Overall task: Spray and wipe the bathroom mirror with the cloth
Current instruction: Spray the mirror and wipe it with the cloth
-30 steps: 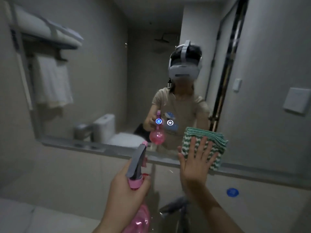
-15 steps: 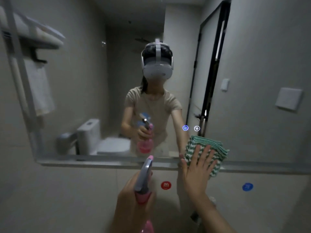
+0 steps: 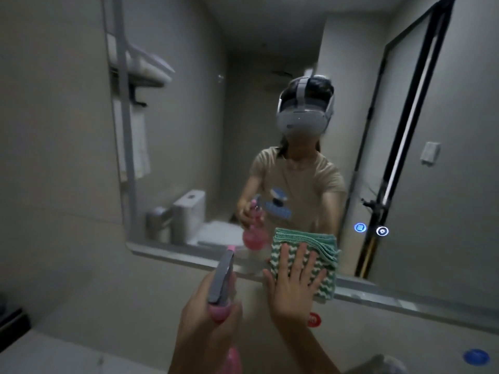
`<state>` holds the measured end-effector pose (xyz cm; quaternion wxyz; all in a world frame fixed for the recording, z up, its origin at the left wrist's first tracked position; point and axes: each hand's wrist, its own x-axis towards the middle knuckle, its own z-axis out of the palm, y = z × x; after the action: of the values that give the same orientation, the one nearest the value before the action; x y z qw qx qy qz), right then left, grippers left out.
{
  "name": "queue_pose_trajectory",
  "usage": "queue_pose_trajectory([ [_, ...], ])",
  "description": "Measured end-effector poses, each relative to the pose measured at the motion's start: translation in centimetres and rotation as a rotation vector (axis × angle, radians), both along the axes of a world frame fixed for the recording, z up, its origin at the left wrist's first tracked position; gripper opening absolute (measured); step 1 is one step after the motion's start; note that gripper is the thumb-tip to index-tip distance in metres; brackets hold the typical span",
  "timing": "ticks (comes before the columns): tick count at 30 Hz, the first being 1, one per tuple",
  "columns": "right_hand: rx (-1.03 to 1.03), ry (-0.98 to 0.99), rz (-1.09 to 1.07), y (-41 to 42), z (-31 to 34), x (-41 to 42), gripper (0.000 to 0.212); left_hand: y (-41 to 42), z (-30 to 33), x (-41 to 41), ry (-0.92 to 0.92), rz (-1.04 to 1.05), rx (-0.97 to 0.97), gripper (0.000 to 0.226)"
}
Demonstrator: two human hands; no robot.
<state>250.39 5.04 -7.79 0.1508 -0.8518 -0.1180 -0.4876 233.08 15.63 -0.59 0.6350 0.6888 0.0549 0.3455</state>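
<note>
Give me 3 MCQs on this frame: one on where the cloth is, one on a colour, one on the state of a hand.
1. Where is the cloth?
A. On the towel rack
B. Flat against the lower edge of the mirror
C. On the toilet tank

2. What colour is the body of the spray bottle?
A. Pink
B. Yellow
C. Black

3. How is the right hand?
A. Clenched in a fist, holding nothing
B. Pinching a cloth corner
C. Fingers straight and spread, pressing the cloth

Answers:
1 B: the cloth lies on the glass just above the bottom frame.
2 A: the collar under the grey trigger head and the body below the left hand are pink.
3 C: all the fingers lie flat on the cloth.
</note>
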Motion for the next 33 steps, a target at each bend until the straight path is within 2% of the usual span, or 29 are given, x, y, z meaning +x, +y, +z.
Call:
queue_pose_trajectory([
  [4, -0.004, 0.006, 0.011, 0.2, 0.2, -0.1, 0.064, 3.7, 1.5, -0.5, 0.021, 0.065, -0.023, 0.024],
  [8, 0.001, -0.002, -0.021, 0.2, 0.1, -0.3, 0.064, 6.3, 3.6, -1.2, -0.071, 0.018, -0.014, 0.055],
  [10, 0.002, 0.013, -0.047, 0.3, 0.3, -0.6, 0.064, 8.0, 4.2, -1.6, -0.109, -0.01, -0.005, 0.059],
  [11, 0.001, 0.015, -0.067, 0.4, 0.4, -0.7, 0.063, 8.8, 4.1, -1.6, -0.107, -0.039, 0.009, 0.056],
  [14, 0.025, 0.03, -0.103, 1.0, 0.9, -0.8, 0.063, 11.7, 3.6, -1.2, -0.111, -0.097, 0.027, 0.025],
  [15, 0.025, 0.03, -0.107, 1.4, 1.3, -0.9, 0.062, 12.5, 3.9, -1.1, -0.12, -0.087, 0.058, 0.026],
  [18, -0.09, -0.021, -0.094, 3.2, 3.5, -1.2, 0.061, 15.1, 4.7, -1.4, -0.157, -0.053, 0.178, 0.046],
  [22, -0.245, -0.146, -0.079, 6.7, 8.8, -0.9, 0.059, 18.0, 5.9, -1.3, -0.12, -0.047, 0.184, 0.023],
  [25, -0.315, -0.243, -0.051, 7.6, 11.4, -0.6, 0.056, 19.0, 7.5, -1.4, -0.134, -0.059, 0.11, 0.014],
  [28, -0.42, -0.325, -0.024, 6.8, 13.6, -0.2, 0.055, 19.0, 10.0, -1.1, -0.148, -0.074, 0.079, 0.015],
  [33, -0.632, -0.439, -0.026, 4.4, 17.5, 1.0, 0.056, 17.9, 15.9, 0.3, -0.264, -0.091, 0.256, 0.02],
])
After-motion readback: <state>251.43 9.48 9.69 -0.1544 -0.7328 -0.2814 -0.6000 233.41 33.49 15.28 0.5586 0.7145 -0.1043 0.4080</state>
